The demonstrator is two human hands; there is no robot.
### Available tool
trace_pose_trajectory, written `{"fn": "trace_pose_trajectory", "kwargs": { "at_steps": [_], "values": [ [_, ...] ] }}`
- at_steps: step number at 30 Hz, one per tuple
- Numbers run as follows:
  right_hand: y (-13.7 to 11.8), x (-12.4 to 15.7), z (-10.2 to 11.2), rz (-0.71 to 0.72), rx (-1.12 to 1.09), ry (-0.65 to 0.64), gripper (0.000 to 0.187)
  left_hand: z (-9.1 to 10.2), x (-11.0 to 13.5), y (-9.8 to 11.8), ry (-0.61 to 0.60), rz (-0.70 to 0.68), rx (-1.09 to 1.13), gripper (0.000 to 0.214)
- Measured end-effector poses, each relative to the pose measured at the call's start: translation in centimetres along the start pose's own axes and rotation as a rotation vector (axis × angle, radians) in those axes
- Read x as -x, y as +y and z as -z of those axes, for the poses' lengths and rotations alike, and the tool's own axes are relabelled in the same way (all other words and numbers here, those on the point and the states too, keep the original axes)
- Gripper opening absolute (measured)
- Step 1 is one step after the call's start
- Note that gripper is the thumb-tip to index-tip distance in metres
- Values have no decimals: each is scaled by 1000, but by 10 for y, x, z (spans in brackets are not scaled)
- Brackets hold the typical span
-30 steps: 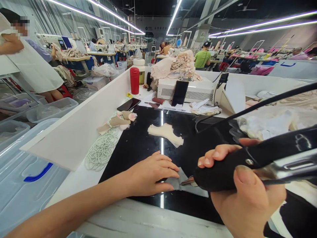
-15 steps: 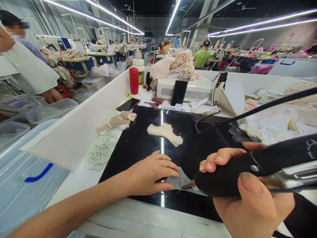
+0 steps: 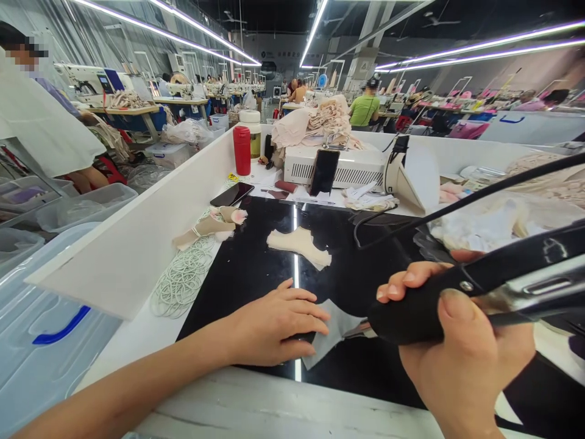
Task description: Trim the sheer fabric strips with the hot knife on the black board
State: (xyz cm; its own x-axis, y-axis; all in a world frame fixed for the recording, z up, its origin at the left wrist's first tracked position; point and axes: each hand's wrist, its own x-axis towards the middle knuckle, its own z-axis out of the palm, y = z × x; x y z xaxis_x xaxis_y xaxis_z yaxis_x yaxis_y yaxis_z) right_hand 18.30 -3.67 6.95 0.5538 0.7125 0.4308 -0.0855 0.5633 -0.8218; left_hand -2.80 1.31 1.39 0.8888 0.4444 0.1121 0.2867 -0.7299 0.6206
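Note:
My left hand (image 3: 283,320) lies on the black board (image 3: 242,286), fingers stretched out and apart, the fingertips over a small thin grey fabric piece (image 3: 329,336). My right hand (image 3: 461,341) is wrapped round a black hand-held tool (image 3: 420,311) with a metal lever. Its narrow metal tip meets the right corner of the grey piece; whether it presses down cannot be told. Beyond my left hand rests a small stack of cream fabric pieces (image 3: 299,245).
A black cord (image 3: 448,210) arches over the right side. Tangled pale green cord (image 3: 180,283) lies at the left. Farther back are a phone (image 3: 232,195), a red flask (image 3: 242,150), a white vented box (image 3: 356,169) and a propped phone (image 3: 324,172). A person sits beyond the left partition (image 3: 137,238).
The tool in my right hand has moved slightly up and right. More of the grey fabric now shows, turned between my left fingers and the tip. My left hand stays nearly in place.

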Motion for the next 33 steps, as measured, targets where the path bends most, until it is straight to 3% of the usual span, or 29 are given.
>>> {"fn": "trace_pose_trajectory", "kwargs": {
  "at_steps": [25,33],
  "values": [
    [-10,30,-14,-42,-114,-88,47,5,-2,6,-35,11,39,39],
    [-12,32,-14,-74,-60,-147,42,8,-4,8,-63,14,42,41]
  ]
}}
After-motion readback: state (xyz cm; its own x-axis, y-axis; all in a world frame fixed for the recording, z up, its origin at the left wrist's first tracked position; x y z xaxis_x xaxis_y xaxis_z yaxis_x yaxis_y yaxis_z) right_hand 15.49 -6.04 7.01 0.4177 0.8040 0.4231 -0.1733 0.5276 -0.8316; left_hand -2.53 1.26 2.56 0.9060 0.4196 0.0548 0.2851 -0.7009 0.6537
